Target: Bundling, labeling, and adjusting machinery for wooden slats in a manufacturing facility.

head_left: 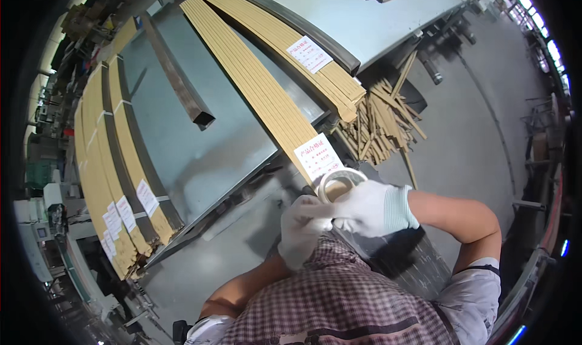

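Observation:
White gloves cover both of my hands, which meet in front of my checked apron. My right hand grips a roll of clear tape by its lower side. Against its fingers, my left hand is closed in a pinch; what it pinches is too small to make out. Just beyond the roll lies the near end of a long bundle of tan strips, which juts over the table edge. A white paper label with red print rests on that end, partly behind the roll.
The grey metal table carries a dark square tube, another labelled tan bundle and several tied bundles at the left. Many short offcuts are heaped beyond the table's right edge. Machinery stands far left.

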Action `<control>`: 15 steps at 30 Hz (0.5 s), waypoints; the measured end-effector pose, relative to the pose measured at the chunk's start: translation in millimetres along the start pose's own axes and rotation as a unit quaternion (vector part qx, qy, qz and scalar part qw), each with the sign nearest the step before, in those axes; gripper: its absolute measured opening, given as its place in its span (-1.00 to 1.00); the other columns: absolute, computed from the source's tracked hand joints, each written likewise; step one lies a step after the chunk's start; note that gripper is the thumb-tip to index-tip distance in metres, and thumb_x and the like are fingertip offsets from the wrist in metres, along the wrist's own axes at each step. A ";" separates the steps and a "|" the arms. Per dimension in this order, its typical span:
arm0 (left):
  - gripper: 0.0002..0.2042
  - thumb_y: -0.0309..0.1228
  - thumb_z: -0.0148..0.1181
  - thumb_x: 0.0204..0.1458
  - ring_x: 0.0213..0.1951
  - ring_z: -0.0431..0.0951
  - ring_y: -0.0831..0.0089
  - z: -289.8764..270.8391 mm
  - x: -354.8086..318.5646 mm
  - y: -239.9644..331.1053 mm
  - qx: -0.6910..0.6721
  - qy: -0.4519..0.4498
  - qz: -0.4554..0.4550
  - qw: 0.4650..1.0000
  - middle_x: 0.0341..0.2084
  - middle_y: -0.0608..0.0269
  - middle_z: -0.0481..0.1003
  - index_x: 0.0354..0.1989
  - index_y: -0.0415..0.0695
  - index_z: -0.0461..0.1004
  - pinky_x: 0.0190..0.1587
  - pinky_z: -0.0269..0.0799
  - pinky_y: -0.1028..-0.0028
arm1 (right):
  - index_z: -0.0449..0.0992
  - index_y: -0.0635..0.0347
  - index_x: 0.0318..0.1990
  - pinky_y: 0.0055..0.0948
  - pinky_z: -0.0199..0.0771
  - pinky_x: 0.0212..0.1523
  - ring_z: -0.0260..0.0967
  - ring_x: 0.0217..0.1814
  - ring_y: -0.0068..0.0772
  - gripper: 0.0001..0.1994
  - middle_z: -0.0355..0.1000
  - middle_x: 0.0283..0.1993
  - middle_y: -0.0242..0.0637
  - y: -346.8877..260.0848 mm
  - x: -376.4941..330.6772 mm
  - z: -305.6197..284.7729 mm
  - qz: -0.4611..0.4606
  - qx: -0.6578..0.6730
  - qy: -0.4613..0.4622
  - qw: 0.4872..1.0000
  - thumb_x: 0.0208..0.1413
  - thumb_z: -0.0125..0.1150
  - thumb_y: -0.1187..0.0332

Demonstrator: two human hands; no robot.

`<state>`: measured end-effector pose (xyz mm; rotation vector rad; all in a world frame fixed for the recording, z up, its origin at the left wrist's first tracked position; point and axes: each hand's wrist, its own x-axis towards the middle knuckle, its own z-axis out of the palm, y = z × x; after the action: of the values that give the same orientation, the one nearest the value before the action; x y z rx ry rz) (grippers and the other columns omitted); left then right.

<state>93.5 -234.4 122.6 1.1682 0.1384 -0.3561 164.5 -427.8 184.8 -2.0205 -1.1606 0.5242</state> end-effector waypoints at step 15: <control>-0.75 -0.33 0.19 0.19 -0.26 0.45 0.60 -109.0 102.1 -193.1 -0.158 -0.027 -0.061 0.985 -0.22 0.26 0.54 -0.10 -0.26 0.47 -0.19 0.40 0.57 | 0.55 0.24 -0.09 -0.27 0.42 0.04 0.43 -0.06 0.01 -0.75 0.48 -0.11 0.00 176.5 10.7 87.6 0.284 0.097 0.124 0.946 0.19 0.11 0.29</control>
<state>131.0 -221.4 -118.3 0.8384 0.2117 -0.4549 211.7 -440.7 -6.4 -2.1588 -0.3466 0.6108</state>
